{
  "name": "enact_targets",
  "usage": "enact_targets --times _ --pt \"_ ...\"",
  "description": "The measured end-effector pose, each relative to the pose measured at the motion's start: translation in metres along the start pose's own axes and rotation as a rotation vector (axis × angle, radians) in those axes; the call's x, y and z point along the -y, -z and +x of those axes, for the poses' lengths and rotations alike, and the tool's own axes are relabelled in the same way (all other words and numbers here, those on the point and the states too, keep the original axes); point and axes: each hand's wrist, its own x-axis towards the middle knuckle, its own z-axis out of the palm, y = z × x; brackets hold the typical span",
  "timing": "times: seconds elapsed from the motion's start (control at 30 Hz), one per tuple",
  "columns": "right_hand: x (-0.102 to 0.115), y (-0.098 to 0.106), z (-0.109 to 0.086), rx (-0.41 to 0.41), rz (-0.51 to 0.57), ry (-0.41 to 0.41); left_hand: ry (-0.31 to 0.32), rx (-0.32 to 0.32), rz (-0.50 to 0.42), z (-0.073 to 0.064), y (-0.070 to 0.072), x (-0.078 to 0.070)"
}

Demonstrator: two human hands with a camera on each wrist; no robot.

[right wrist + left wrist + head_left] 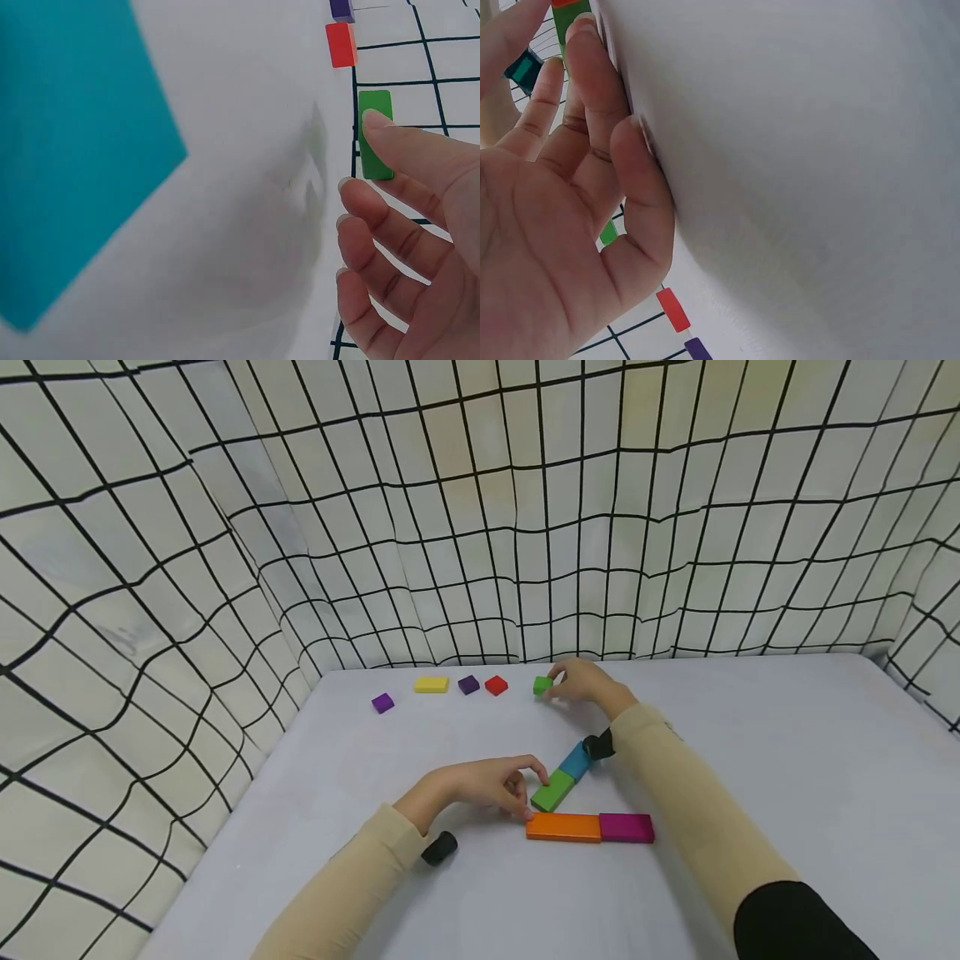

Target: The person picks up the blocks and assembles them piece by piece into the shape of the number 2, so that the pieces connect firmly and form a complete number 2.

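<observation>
At the far side of the table my right hand (588,683) pinches a small green block (373,154) between thumb and index finger, the other fingers loosely bent. Nearer to me, my left hand (483,781) rests with spread fingers by two pairs of blocks. Its index fingertip is at a longer green block (552,792), which lies end to end with a blue block (576,762) on a slant. The left thumb is at the left end of an orange block (562,827). A magenta block (627,828) continues the orange one to the right.
Along the back of the white table (750,760) lie a red block (496,686), a dark purple block (468,685), a yellow block (431,685) and a violet block (382,702). Black netting (517,531) over pale walls rises behind and at the sides.
</observation>
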Motion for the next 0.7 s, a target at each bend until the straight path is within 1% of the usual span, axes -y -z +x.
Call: enact_targets --times 0.13,0.23,0.5,0.7 --pt "0.001 0.002 -0.006 -0.009 0.006 0.01 -0.001 -0.001 0.007 0.0 0.0 0.002" --pt "-0.001 0.004 -0.012 -0.021 0.008 0.036 -0.002 0.002 0.008 0.0 0.001 0.002" --pt "-0.01 0.006 -0.024 -0.028 0.001 0.081 0.01 0.003 0.014 0.0 0.002 0.0" --pt "-0.012 0.008 -0.034 -0.034 0.002 0.087 0.002 0.006 0.011 0.001 0.002 -0.001"
